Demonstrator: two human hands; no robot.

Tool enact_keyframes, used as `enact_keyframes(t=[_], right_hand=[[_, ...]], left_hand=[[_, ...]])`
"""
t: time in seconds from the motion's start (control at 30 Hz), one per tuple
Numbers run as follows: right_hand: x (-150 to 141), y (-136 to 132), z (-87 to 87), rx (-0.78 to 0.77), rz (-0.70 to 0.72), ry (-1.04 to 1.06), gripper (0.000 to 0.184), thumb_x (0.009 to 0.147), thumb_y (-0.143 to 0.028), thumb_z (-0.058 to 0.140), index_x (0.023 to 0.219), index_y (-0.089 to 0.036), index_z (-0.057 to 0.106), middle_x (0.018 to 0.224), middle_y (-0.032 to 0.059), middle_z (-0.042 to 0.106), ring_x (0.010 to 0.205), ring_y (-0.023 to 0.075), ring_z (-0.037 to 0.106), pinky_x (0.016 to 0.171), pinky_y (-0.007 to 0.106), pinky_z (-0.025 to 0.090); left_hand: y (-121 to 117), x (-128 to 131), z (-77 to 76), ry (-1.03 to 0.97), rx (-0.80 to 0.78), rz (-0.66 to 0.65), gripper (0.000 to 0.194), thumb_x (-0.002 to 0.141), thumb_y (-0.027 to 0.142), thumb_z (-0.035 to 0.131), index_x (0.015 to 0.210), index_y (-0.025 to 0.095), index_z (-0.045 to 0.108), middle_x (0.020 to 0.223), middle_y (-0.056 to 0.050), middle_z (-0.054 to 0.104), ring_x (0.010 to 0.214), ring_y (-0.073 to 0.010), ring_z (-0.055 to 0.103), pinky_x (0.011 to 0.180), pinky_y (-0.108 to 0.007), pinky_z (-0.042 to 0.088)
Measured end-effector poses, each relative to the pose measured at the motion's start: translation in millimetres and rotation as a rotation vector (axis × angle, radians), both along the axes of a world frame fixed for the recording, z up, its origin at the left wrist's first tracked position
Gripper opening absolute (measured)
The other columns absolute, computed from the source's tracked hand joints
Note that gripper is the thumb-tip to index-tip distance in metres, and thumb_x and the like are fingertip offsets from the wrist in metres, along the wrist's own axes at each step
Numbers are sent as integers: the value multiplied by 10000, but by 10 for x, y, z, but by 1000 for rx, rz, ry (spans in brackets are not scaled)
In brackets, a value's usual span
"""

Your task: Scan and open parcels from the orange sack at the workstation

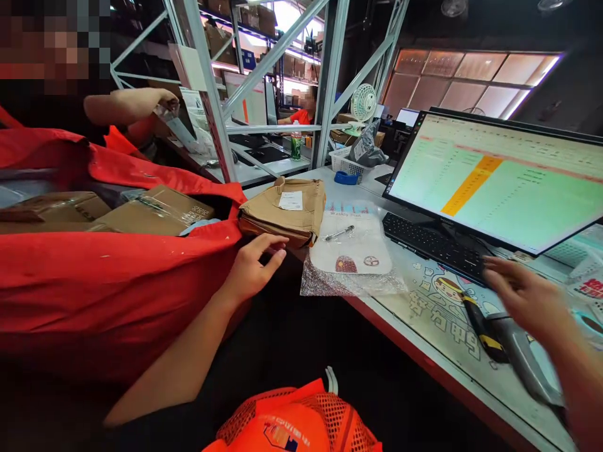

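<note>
1 brown parcel [282, 216] at the table's [424, 351] near corner, long axis across the edge — left hand [252, 267] just below it, fingers loosely spread, empty, far nearer than right hand [527, 295], open and blurred over a knife [480, 326] — beside a red sack [117, 282].

My bench [452, 370] carried a brown parcel [282, 216], a bubble-wrapped pad [353, 251] with a pen [339, 233], a keyboard [431, 245], a monitor [499, 182] and a barcode scanner [485, 329].
</note>
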State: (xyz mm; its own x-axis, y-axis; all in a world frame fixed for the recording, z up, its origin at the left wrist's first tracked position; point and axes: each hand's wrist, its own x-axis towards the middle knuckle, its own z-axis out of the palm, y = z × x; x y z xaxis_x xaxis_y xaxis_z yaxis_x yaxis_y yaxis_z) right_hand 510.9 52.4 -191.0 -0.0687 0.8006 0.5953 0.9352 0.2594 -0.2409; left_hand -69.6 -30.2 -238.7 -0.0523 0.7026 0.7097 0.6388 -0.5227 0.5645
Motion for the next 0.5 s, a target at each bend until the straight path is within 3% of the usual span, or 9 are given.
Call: enact_keyframes(t=[0.1,0.17,0.23,0.3,0.37,0.5], right_hand=[[-1365,496,122,-93,335,-99,479,968,-440,538,1369,-221,683,1314,109,724,1142,282,714,1057,458,573],[-2099,835,82,-169,397,-297,515,978,-291,506,1464,-161,618,1473,126,633,1333,276,610,1168,436,487],[-2642,1122,-19,-261,407,-451,612,957,-191,522,1568,-145,517,1594,131,528,1453,277,499,1219,422,420],[-3009,1322,-144,-308,423,-508,668,921,-149,566,1585,-184,501,1605,132,516,1459,290,486,1197,435,422],[-3222,1427,-248,-326,430,-528,638,922,-168,592,1555,-213,530,1510,151,600,1345,298,577,1120,439,466],[-3201,1394,-230,-278,377,-531,473,984,-252,560,1445,-153,597,1268,206,701,1128,305,656,1013,413,480]], left_hand=[[90,132,106,103,75,-38,223,1036,317,608,1204,209,709,1157,-61,746,1062,-218,711,974,-364,590],[138,224,145,187,127,-31,221,1037,295,609,1216,207,704,1201,-75,736,1146,-241,686,1055,-409,556],[147,255,149,239,166,-4,230,1040,279,606,1239,205,693,1239,-86,721,1196,-253,662,1103,-439,527],[114,218,125,259,172,17,235,1042,266,597,1254,208,682,1251,-89,712,1208,-252,653,1110,-442,523],[54,138,73,266,141,32,236,1045,265,587,1257,214,678,1252,-89,709,1210,-249,653,1109,-439,525],[-51,-31,-101,271,37,50,230,1053,294,569,1236,219,687,1243,-91,708,1201,-251,653,1105,-441,527]])
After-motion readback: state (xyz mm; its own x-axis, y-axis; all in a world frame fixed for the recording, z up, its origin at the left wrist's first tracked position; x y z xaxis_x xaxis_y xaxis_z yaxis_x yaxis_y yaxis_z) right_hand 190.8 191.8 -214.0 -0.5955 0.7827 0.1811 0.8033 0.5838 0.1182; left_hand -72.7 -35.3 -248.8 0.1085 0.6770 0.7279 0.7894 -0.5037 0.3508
